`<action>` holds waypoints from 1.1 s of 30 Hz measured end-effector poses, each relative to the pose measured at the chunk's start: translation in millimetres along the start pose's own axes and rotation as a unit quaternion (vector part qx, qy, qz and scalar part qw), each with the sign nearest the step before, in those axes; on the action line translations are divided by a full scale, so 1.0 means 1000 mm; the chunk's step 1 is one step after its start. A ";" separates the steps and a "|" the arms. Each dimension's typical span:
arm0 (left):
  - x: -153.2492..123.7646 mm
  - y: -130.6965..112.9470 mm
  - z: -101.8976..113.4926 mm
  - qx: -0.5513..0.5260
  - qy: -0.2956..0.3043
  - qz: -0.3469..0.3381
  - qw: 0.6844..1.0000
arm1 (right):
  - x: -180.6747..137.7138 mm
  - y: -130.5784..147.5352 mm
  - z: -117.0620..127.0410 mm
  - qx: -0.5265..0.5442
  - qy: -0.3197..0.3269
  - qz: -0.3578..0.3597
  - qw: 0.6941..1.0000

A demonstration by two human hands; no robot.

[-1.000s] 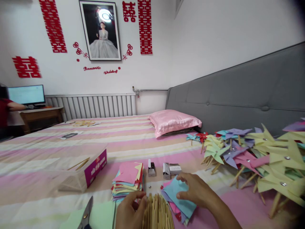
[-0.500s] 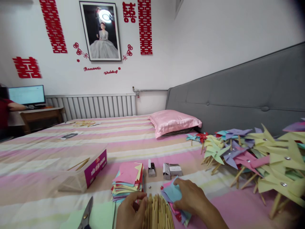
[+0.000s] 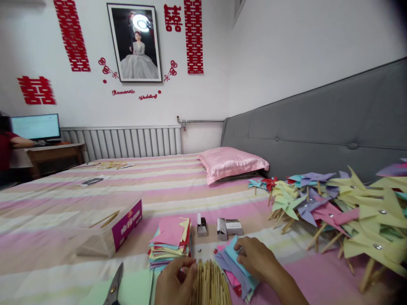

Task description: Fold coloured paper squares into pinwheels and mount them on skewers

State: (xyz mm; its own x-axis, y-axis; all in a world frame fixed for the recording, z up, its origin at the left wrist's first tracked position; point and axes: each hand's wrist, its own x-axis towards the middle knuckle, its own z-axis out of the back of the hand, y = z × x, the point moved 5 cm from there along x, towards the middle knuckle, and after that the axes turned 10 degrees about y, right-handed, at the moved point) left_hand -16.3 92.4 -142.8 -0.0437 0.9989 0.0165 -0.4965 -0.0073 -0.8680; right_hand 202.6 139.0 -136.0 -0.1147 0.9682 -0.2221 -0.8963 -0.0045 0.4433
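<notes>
Left hand [image 3: 176, 278]: fingers nearly together beside the wooden sticks [image 3: 211, 280]; any grip cannot be determined. Right hand [image 3: 259, 259]: fingers curled closed on the blue paper [image 3: 234, 244], which lies bent atop the lilac sheet [image 3: 232, 263], right of the sticks. Step in hand, as judged: taking up one sheet, which calls for parting it cleanly. Surface: striped bed [image 3: 178, 195]. Beyond: pinwheels [image 3: 330, 216] at right, pink pillow [image 3: 235, 163], radiator [image 3: 127, 142].

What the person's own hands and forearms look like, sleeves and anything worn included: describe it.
The left hand and right hand are ungloved, with no rings visible. The right forearm shows no sleeve, watch or bracelet; the left forearm is out of frame.
</notes>
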 end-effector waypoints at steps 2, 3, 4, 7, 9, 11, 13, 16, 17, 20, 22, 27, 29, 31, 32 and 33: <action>0.000 -0.001 0.000 -0.002 -0.005 -0.004 1.000 | 0.000 -0.001 0.001 0.000 -0.008 0.004 1.000; 0.000 -0.001 0.001 0.000 -0.011 -0.009 1.000 | 0.001 -0.001 0.002 0.000 -0.011 0.005 1.000; 0.000 -0.002 0.001 0.001 -0.016 -0.013 1.000 | 0.001 -0.002 0.002 0.001 -0.014 0.006 1.000; 0.000 -0.002 0.002 0.002 -0.022 -0.018 1.000 | 0.003 -0.005 0.004 0.006 -0.026 0.010 1.000; 0.000 -0.002 0.002 0.006 -0.022 -0.016 1.000 | 0.005 -0.008 0.005 0.010 -0.035 0.011 0.999; 0.000 -0.002 0.002 0.010 -0.022 -0.014 1.000 | 0.008 -0.012 0.008 0.014 -0.046 0.009 0.999; 0.000 -0.002 0.002 0.007 -0.020 -0.011 1.000 | 0.009 -0.015 0.012 0.019 -0.060 0.001 0.998; 0.000 -0.002 0.002 0.007 -0.019 -0.010 1.000 | 0.009 -0.020 0.021 0.027 -0.086 -0.024 0.996; 0.000 -0.002 0.002 0.008 -0.018 -0.010 1.000 | 0.008 -0.022 0.023 0.030 -0.096 -0.034 0.994; 0.000 -0.002 0.001 0.004 -0.017 -0.016 1.000 | 0.006 -0.026 0.030 0.041 -0.125 -0.059 0.990; 0.000 -0.002 0.000 0.000 -0.012 -0.017 1.000 | 0.004 -0.029 0.035 0.050 -0.145 -0.071 0.986; 0.000 -0.003 -0.001 0.007 -0.009 -0.014 1.000 | -0.005 -0.031 0.049 0.081 -0.217 -0.105 0.967; 0.000 -0.003 0.000 0.011 -0.009 -0.018 1.000 | -0.010 -0.030 0.055 0.103 -0.253 -0.110 0.956; 0.001 -0.003 0.000 0.016 -0.005 -0.019 1.000 | -0.017 -0.028 0.061 0.131 -0.288 -0.104 0.943; 0.001 -0.003 0.000 0.017 -0.006 -0.018 1.000 | -0.020 -0.027 0.064 0.148 -0.304 -0.094 0.936; 0.001 -0.003 0.001 0.016 -0.007 -0.016 1.000 | -0.023 -0.025 0.066 0.168 -0.319 -0.079 0.929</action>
State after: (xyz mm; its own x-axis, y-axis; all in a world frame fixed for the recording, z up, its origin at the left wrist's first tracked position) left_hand -15.3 93.1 -139.8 -0.0391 0.9979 0.0511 -0.5257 0.0229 -0.8503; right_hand 256.2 133.4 -84.6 0.3808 0.9016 0.2050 -0.6839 0.1255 0.7187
